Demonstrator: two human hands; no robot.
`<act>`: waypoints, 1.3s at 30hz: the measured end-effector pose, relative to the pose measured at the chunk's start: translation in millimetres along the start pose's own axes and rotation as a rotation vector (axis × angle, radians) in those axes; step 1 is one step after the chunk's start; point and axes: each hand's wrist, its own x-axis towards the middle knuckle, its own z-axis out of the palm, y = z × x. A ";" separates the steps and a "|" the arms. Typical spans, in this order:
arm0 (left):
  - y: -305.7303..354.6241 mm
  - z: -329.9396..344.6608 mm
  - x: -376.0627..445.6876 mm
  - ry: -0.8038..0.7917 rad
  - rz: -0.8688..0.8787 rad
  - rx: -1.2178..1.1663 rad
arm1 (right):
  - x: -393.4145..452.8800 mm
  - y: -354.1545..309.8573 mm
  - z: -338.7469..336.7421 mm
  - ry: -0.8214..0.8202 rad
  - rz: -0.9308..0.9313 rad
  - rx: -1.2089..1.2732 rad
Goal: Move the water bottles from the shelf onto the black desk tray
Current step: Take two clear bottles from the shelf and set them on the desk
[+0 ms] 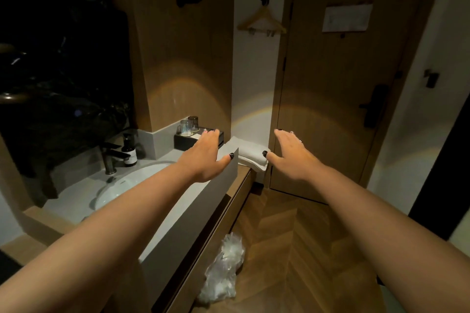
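Both arms reach forward over a dim washbasin counter. My left hand is flat, palm down, fingers apart, holding nothing, just in front of a black tray with two upturned glasses on it. My right hand is also flat and holds nothing, hovering to the right of a folded white towel. No water bottles and no shelf are in view.
A white sink, a dark tap and a pump bottle lie at left under a dark mirror. A wooden door stands ahead, a hanger on a black rail above. A crumpled plastic bag lies on the wooden floor.
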 end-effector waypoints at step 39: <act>-69.6 253.8 604.0 -0.142 -0.135 -0.342 | 561.0 286.5 131.9 -0.151 -0.034 0.163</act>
